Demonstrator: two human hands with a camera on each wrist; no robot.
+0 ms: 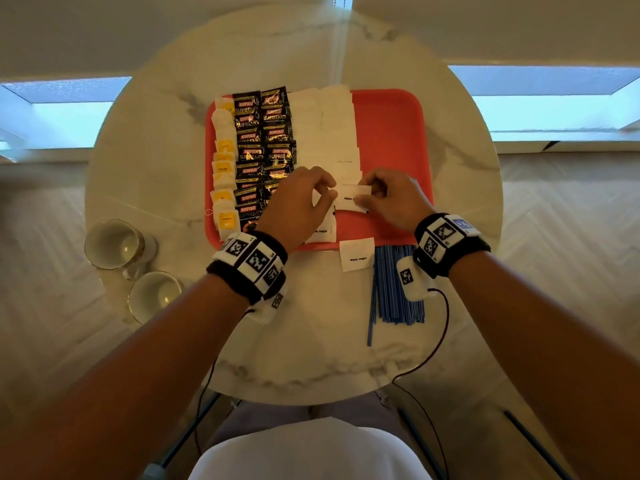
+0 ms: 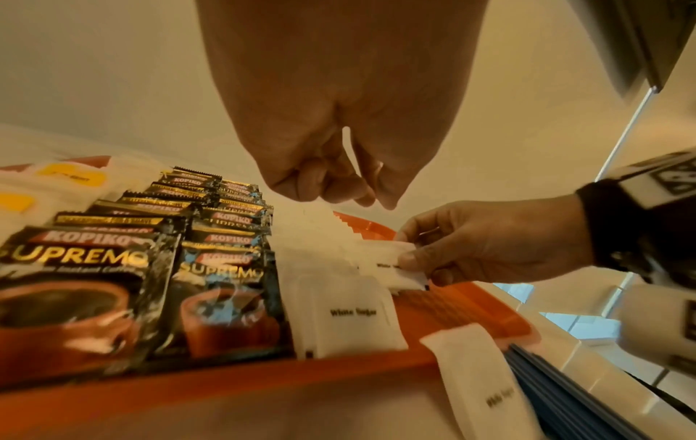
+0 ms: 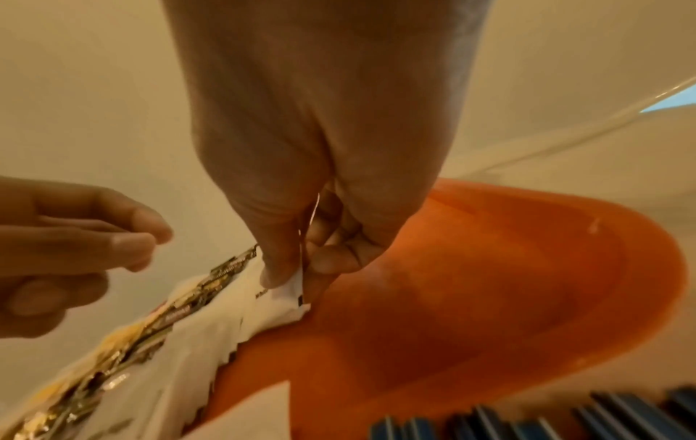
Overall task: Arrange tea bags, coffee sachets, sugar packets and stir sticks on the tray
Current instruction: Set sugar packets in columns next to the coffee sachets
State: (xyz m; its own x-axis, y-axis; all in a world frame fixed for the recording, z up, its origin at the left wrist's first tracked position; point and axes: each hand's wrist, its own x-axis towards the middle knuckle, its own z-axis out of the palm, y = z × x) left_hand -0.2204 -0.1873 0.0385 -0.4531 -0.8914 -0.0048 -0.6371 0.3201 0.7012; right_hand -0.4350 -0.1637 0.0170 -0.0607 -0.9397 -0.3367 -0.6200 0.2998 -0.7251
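Both hands hover over the red tray [image 1: 391, 133] near the tabletop's [image 1: 138, 161] front edge: the right hand [image 1: 391, 199] pinches a sugar packet [image 1: 349, 197] to extend the white row, while the left hand [image 1: 298, 206], fingers curled but holding nothing, waits beside it. One more packet [image 1: 356, 258] and the blue stir sticks [image 1: 394, 292] lie off the tray's near edge, probably next.
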